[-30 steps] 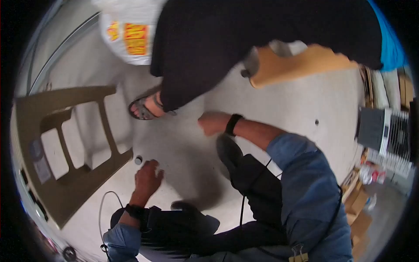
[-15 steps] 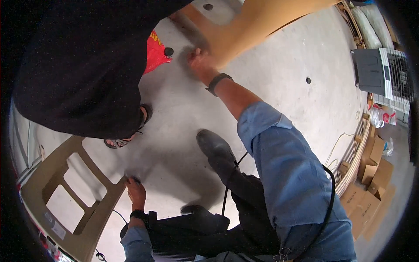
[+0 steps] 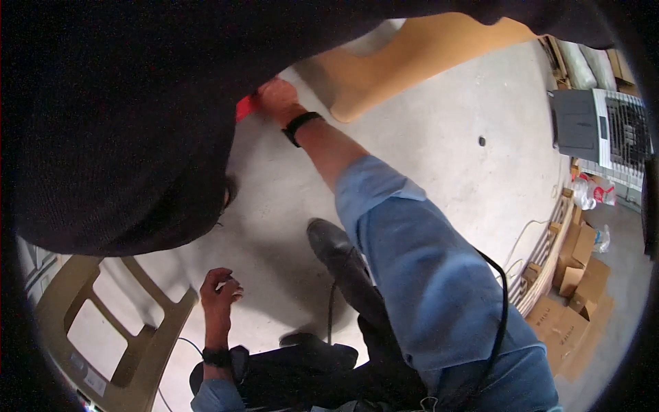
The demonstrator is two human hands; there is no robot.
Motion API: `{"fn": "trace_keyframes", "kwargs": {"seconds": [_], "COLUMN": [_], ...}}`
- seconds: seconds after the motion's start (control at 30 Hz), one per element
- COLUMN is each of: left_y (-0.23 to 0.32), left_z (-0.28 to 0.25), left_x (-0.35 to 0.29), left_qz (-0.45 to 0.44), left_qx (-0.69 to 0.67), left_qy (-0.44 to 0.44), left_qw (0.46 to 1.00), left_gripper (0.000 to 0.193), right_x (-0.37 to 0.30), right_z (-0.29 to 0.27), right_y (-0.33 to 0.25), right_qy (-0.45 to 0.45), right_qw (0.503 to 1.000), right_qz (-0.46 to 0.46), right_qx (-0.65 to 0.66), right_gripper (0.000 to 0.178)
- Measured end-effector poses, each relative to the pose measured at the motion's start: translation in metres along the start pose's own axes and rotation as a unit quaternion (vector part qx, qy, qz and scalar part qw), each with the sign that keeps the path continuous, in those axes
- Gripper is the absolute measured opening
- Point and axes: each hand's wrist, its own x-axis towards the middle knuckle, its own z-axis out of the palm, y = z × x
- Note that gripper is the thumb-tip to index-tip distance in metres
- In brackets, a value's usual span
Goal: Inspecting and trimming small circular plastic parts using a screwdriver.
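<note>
My right hand (image 3: 278,98) reaches forward to the edge of a red plastic bag (image 3: 245,108), whose other part is hidden behind another person's dark clothing (image 3: 130,130). Its fingers are blurred and partly covered, so its grip does not show. Just beyond lies the tip of a smooth tan-orange panel (image 3: 419,58). My left hand (image 3: 218,292) is raised with fingers loosely bent and apart, and no held thing can be made out. Close to its left is an olive-brown frame (image 3: 154,357) with large rectangular cutouts, apart from the hand.
Another person's dark clothing covers the upper left. At right stand a grey and white slatted machine (image 3: 583,123), cardboard boxes (image 3: 559,323), stacked strips (image 3: 546,268) and plastic bags (image 3: 594,191). A small dark round thing (image 3: 482,141) lies on the pale floor. A black cable (image 3: 504,295) hangs by my right arm.
My right hand has moved left from the tan-orange panel to the red bag. My left hand has come off the frame's corner. The other person's dark clothing covers more of the view.
</note>
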Motion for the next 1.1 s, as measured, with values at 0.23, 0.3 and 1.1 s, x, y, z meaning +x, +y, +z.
{"fn": "trace_keyframes", "kwargs": {"seconds": [0.23, 0.3, 1.1], "left_y": [0.053, 0.055, 0.116], "left_z": [0.01, 0.006, 0.143], "left_x": [-0.034, -0.04, -0.042], "left_qz": [-0.017, -0.015, 0.055], "left_qx": [-0.247, -0.286, -0.342], "left_qy": [-0.033, -0.035, -0.289], "left_qw": [0.968, 0.958, 0.892], "left_gripper": [0.022, 0.022, 0.014], "right_x": [-0.018, -0.044, -0.349], "right_z": [-0.002, -0.013, -0.167], "right_y": [-0.011, -0.037, 0.19], "right_qy": [0.051, 0.055, 0.22], "right_qw": [0.998, 0.998, 0.949], "right_qz": [-0.004, 0.02, 0.213], "right_qx": [-0.033, 0.031, 0.071], "right_gripper": [0.037, 0.041, 0.022]}}
